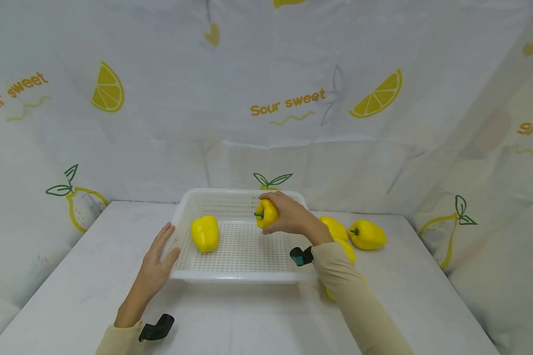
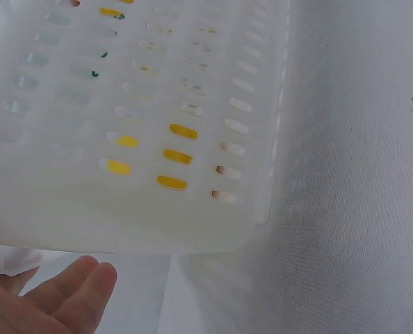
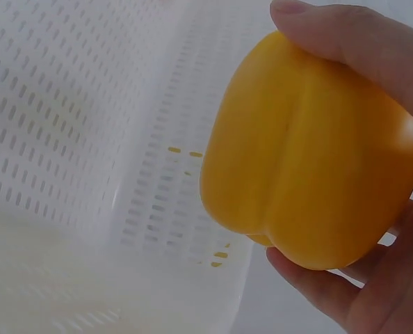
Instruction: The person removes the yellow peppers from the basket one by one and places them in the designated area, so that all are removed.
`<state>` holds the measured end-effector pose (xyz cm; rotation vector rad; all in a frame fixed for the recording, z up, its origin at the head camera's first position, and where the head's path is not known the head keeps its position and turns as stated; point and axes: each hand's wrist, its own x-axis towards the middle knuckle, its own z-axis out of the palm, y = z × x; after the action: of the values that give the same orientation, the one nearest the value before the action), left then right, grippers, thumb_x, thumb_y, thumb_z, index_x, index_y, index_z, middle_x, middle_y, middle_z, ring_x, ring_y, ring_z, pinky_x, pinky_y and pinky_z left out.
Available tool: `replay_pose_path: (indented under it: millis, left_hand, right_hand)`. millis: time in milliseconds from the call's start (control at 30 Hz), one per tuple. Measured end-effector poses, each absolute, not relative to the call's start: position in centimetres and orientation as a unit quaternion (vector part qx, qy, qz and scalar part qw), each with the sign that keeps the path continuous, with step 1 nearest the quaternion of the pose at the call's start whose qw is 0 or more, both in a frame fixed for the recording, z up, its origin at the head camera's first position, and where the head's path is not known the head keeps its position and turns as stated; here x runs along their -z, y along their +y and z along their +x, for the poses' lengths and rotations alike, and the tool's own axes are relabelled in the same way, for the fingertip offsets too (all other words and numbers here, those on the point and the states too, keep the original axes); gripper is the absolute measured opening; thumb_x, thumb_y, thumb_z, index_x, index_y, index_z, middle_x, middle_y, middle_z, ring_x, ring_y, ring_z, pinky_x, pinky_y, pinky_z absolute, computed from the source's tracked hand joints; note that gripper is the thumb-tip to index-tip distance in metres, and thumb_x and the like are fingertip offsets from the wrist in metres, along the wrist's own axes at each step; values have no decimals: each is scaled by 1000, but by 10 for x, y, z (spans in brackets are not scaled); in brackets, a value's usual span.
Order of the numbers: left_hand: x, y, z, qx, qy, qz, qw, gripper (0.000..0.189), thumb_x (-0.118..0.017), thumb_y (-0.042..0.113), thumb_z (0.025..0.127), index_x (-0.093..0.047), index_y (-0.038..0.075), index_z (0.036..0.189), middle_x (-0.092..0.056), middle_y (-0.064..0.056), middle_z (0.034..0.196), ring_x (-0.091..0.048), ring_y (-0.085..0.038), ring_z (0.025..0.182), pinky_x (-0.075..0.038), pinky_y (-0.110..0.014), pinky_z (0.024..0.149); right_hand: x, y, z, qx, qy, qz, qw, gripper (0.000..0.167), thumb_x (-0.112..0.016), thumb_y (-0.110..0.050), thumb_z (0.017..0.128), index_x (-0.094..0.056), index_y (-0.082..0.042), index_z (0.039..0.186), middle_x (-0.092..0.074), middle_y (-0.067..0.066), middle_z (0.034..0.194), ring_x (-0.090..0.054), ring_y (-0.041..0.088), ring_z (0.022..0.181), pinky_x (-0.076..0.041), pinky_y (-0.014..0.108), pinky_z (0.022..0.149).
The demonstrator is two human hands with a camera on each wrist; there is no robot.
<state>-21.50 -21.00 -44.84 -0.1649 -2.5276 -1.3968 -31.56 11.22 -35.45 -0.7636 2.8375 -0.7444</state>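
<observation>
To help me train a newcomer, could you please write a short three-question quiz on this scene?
1. Which hand grips a yellow pepper?
2. True or false: another pepper lies inside the white basket.
3. Choose one: from the wearer's view, the left hand is A) inside the basket, B) at the basket's left side, C) at the basket's right side.

Key: 1. The right hand. 2. True. 3. B.

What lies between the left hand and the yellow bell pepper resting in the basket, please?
The left wall of the white basket stands between the left hand and that yellow bell pepper in the head view.
</observation>
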Motion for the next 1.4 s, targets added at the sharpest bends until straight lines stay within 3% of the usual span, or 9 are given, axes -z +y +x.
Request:
replay_pose_path:
  millis: [367,1000,1400]
  left_hand:
    - [448,-210,-215,479,-867,-59,127,58,-50,11,99,-30,-4,152,-17,-24,163,-17,-49,149,-20,-69,116]
    - [446,-209,-214,477,-867,-62,129,58,-51,10,99,-31,-6,151,-18,-26,163,-18,-51,148,-20,-70,115]
    - [448,-209,-215,473,-868,-65,136,57,-50,10,99,-31,-6,151,-19,-26,162,-18,-51,148,-20,-70,115]
  right_hand:
    - [350,127,-304,266,929,-255,43,84,-85,-26,74,-44,-15,146,-51,9,140,-53,23,111,-53,38,93]
    - [347,148,-275,273,932,-238,9,84,-85,-27,77,-41,-15,148,-48,7,146,-54,24,116,-53,43,99]
    - [350,168,-251,299,931,-211,-14,89,-86,-26,76,-37,-13,149,-50,8,141,-56,24,114,-53,46,100]
